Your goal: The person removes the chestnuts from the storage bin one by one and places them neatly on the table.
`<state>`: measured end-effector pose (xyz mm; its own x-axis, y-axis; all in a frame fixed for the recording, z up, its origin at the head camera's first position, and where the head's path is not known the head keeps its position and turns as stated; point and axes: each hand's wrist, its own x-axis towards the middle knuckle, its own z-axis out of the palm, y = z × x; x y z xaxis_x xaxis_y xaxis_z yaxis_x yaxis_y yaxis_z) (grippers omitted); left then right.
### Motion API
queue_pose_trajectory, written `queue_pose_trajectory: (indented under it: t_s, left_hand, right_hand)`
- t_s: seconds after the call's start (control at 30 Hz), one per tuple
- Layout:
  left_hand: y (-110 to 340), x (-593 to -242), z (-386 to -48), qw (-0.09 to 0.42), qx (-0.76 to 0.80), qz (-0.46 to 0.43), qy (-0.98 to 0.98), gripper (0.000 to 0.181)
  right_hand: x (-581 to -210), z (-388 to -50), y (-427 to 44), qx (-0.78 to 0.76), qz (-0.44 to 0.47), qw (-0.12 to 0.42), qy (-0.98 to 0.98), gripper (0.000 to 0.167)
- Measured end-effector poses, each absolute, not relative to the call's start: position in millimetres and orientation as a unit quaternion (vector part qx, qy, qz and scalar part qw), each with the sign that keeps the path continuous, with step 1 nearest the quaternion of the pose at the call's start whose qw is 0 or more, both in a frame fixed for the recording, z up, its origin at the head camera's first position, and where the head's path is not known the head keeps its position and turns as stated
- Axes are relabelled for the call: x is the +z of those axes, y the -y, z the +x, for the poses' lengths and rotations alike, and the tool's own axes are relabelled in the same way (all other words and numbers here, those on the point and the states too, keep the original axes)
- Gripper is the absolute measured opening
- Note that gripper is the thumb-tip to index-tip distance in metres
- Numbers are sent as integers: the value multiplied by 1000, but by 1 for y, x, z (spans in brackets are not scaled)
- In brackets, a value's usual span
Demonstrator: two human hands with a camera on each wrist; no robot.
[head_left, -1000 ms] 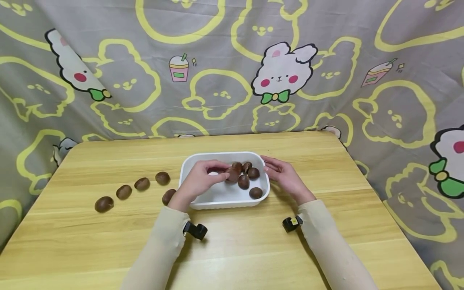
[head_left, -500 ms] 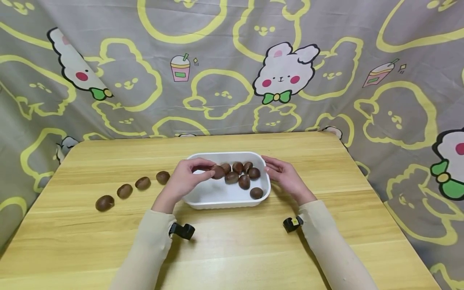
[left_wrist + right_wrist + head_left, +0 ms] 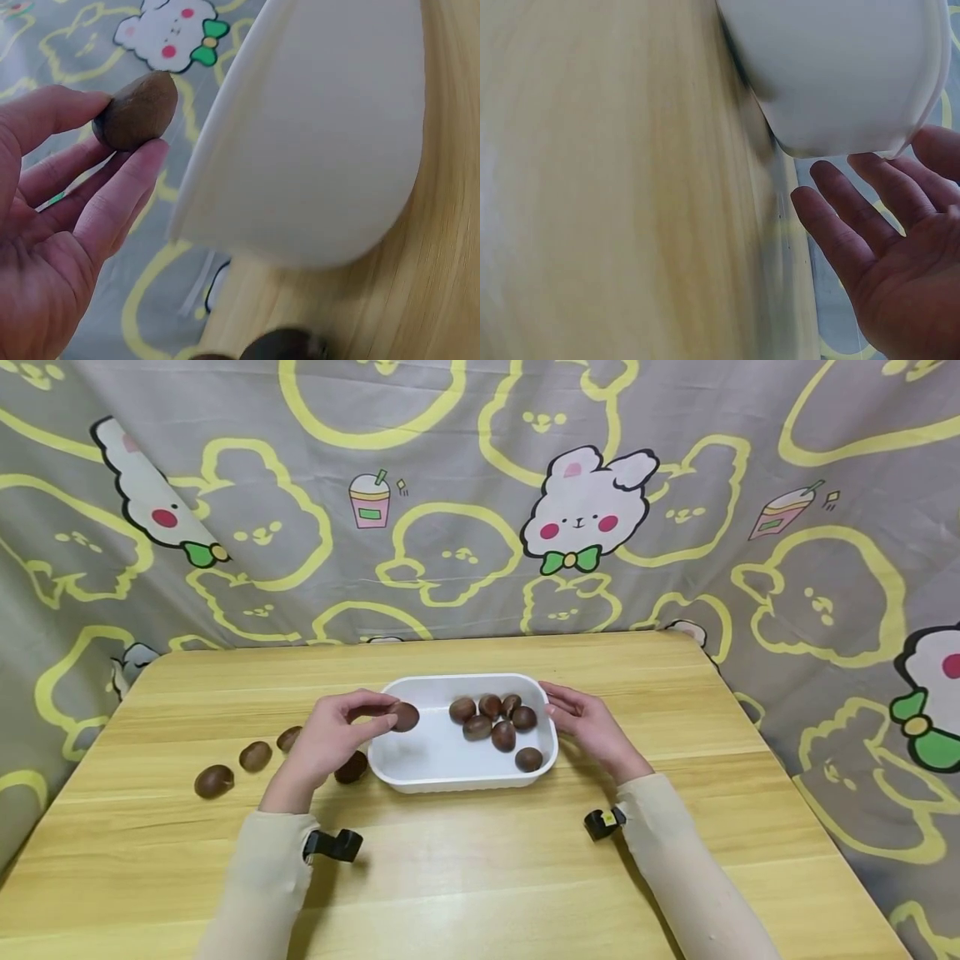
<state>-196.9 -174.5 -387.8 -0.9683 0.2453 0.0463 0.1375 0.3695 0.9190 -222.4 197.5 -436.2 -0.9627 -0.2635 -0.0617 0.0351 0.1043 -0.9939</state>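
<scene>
The left grip [image 3: 324,739] is pinching a chestnut [image 3: 406,717], apparently mid-transfer and needing lowering to the bench [image 3: 480,868] next, the straight-fingered right grip [image 3: 596,731] touching the tray [image 3: 442,764].

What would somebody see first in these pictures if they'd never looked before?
Probably the big white bunny with a green bow, printed on the gray cloth behind the table. Next, perhaps, the white tray with brown chestnuts gathered in its right half. Then the left hand, pinching one chestnut at the tray's left end.
</scene>
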Motion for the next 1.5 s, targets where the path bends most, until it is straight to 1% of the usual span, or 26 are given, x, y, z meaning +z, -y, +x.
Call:
queue_pose_trajectory:
  t_s: [0.63,0.73,0.87,1.1,1.5]
  left_hand:
    - [258,-392,-153,23,481,58,-875,36]
    - [272,-395,-148,31,469,44,-881,37]
    - [284,-399,-142,53,461,26,-886,39]
    - [290,-407,-140,98,440,1,-893,44]
    - [283,-411,-143,94,395,9,-914,39]
  right_hand:
    - [-439,-223,-196,-662,-78,114,-737,49]
    - [-439,-223,-196,-661,-79,115,-737,49]
    - [-439,-223,-198,-663,-79,115,-735,48]
    - [-437,-223,-199,-663,-74,116,-736,48]
    - [-438,-223,-199,-657,-72,114,-742,47]
